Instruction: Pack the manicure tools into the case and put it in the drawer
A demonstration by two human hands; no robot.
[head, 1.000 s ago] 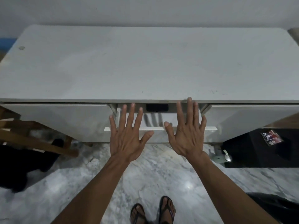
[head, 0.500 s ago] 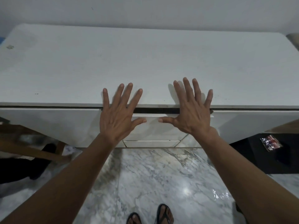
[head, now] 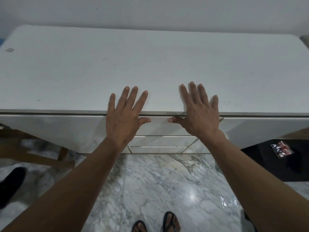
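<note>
My left hand [head: 124, 116] and my right hand [head: 199, 113] are spread flat, palms down, over the front edge of the white cabinet top [head: 150, 64]. Both hold nothing. Between and below them the top drawer [head: 159, 126] of the middle stack shows a shut white front, with two more drawer fronts under it. No manicure case or tools are in sight.
The white cabinet stands against a pale wall. Wooden furniture legs [head: 33, 153] and a black shoe [head: 11, 183] lie at the left. A dark object with a shiny packet [head: 281, 149] on it sits at the right. The floor is marble tile; my sandalled feet [head: 155, 222] show below.
The top drawer, open with a dark case inside one second ago, is now shut. Both hands have moved up from the drawer front to the cabinet's top edge.
</note>
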